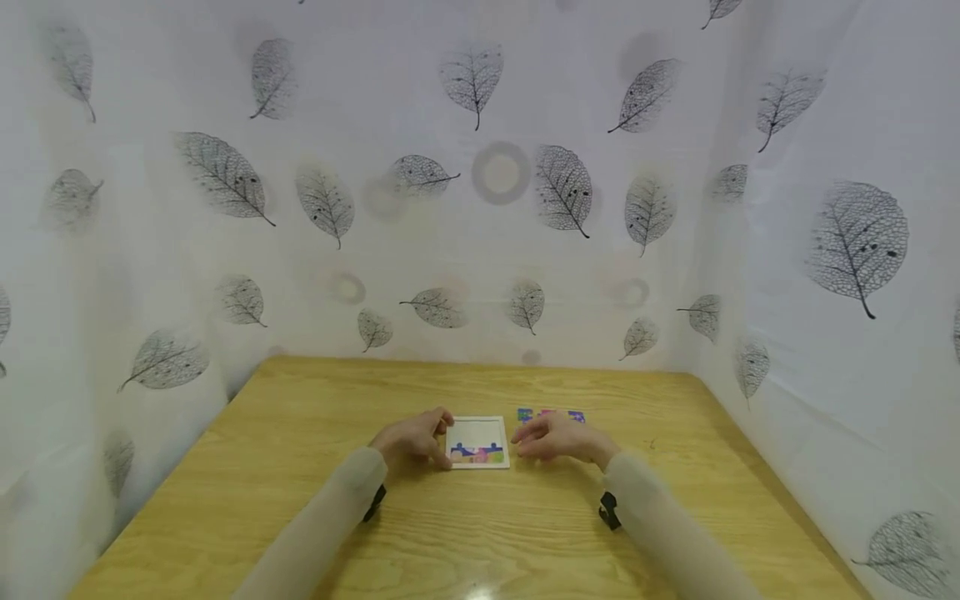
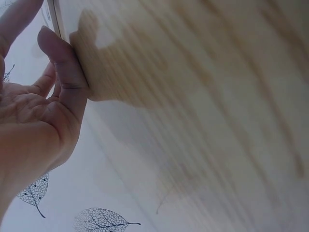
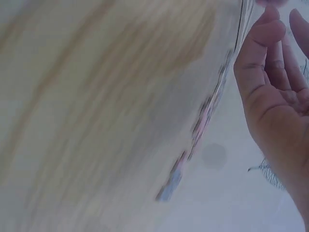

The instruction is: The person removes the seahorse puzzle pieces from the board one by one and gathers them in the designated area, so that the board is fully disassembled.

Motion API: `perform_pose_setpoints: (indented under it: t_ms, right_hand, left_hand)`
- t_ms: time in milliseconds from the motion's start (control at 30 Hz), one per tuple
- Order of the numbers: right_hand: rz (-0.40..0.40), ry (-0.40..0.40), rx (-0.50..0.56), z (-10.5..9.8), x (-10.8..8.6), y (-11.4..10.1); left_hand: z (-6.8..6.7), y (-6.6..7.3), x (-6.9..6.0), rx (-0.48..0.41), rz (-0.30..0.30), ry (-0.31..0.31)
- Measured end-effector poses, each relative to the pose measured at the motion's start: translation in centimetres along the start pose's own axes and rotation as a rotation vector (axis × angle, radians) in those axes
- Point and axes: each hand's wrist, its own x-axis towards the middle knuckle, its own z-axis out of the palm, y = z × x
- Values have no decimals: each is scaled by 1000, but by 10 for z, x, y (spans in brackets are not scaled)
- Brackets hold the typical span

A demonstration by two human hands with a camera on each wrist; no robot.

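Observation:
A small white square puzzle tray (image 1: 477, 418) lies on the table, with joined colourful jigsaw pieces (image 1: 480, 455) along its near side. My left hand (image 1: 411, 437) holds the tray's left side, the thumb at the near corner and the fingers at the far corner. Just off the tray's right edge is my right hand (image 1: 558, 439), its fingers loosely bent. I see nothing between them, though the right wrist view (image 3: 275, 92) hides part of the fingertips. Beyond the right hand lie loose jigsaw pieces (image 1: 525, 414), partly covered by it.
The wooden table (image 1: 480, 533) carries the tray and loose pieces. White curtains (image 1: 480, 250) printed with dark leaves hang behind and along both sides. A black strap (image 1: 609, 511) shows at the right wrist, another (image 1: 374, 503) at the left.

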Motion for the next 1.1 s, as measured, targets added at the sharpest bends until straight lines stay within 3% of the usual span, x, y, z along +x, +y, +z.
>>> perform_pose_setpoints:
  t_ms: [167,400,533,700,900,1100]
  right_hand:
    - [13,-11,41,19,12,-10]
    - [14,1,314,37,28,-22]
    - [-5,1,360,48,38,-31]
    - [-36,-6,334,57,51,-39]
    - [-57,24,207,58,60,-42]
    - [-88,1,89,60,65,-42]
  left_hand:
    - [1,-2,0,-21,4,15]
    - [2,-2,2,14,4,38]
    - [2,-4,3,34,22,40]
    - [1,-3,3,45,32,40]
    - [0,3,0,98,51,37]
    - [1,0,-3,82,30,50]
